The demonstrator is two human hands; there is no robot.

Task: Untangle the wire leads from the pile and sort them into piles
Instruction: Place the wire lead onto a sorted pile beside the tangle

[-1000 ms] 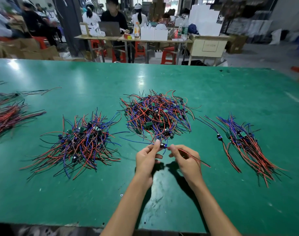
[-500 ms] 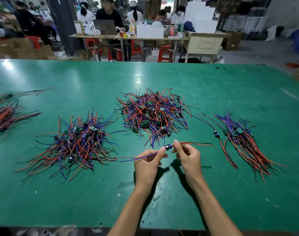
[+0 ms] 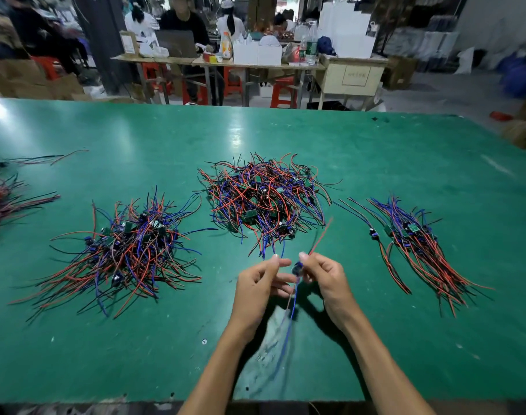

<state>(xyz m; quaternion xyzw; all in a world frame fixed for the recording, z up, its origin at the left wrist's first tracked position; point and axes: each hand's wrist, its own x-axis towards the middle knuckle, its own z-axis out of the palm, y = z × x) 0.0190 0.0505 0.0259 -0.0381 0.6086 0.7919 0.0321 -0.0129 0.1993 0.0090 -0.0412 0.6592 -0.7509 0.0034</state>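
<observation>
the right hand [image 3: 324, 275] pinches a small dark blue component with thin red and blue wire leads [image 3: 296, 268], likely to keep it clear of the tangle; red wire rises past the fingertips, blue hangs blurred toward the green table top [image 3: 375, 151]. the left hand [image 3: 257, 284] curls beside it; whether it grips cannot be told. the tangled centre pile of red, blue and black leads [image 3: 264, 202] lies just beyond, a looser left pile [image 3: 124, 250] and combed right pile [image 3: 417, 244] flanking, probably sorted
</observation>
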